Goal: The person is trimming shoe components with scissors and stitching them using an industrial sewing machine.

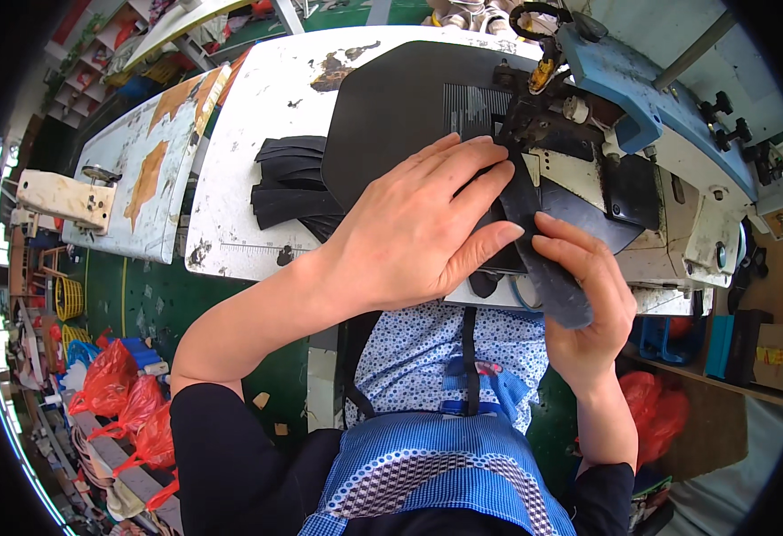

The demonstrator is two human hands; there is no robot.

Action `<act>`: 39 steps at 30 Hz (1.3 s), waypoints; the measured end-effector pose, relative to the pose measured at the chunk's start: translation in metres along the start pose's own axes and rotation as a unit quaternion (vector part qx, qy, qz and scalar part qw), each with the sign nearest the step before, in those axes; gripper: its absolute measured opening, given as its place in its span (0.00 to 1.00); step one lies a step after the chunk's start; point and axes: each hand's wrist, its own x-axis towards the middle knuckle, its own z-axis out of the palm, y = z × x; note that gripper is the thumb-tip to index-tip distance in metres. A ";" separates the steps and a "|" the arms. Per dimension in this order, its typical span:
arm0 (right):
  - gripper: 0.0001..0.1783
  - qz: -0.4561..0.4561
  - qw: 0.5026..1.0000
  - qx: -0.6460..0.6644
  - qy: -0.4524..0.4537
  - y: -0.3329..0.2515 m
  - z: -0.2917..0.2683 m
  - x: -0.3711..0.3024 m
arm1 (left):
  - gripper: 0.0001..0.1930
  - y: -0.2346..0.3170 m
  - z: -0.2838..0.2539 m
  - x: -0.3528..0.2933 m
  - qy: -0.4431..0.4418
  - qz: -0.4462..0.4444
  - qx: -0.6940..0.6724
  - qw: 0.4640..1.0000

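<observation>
A dark, flexible strip (556,288) runs from beneath the working head of a blue and cream industrial sewing machine (668,112) down toward me. Its rounded near end is pinched between the thumb and fingers of my right hand (592,290). My left hand (414,219) lies with its fingers stretched out over the strip's far part and the black plate (382,107). The left fingertips are close to the dark presser mechanism (534,112), and the left thumb points at the strip. Where the strip meets the machine is partly hidden by my fingers.
Several black strips (291,179) lie stacked on the worn white tabletop (248,116), left of the plate. A second stained table (146,165) stands further left. Red plastic bags (110,380) are at the lower left, with another red bag (646,411) at the right.
</observation>
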 end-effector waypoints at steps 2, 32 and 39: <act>0.21 -0.013 0.999 -0.031 -0.001 -0.002 0.004 -0.003 | 0.24 -0.001 -0.001 0.002 0.000 -0.009 -0.013 1.000; 0.29 -0.099 0.978 -0.169 -0.078 -0.001 0.006 -0.004 | 0.25 -0.004 -0.007 0.008 0.021 0.006 0.026 0.999; 0.29 -0.119 0.978 -0.159 -0.071 0.000 0.008 -0.004 | 0.26 -0.005 -0.008 0.007 -0.013 -0.022 0.011 1.000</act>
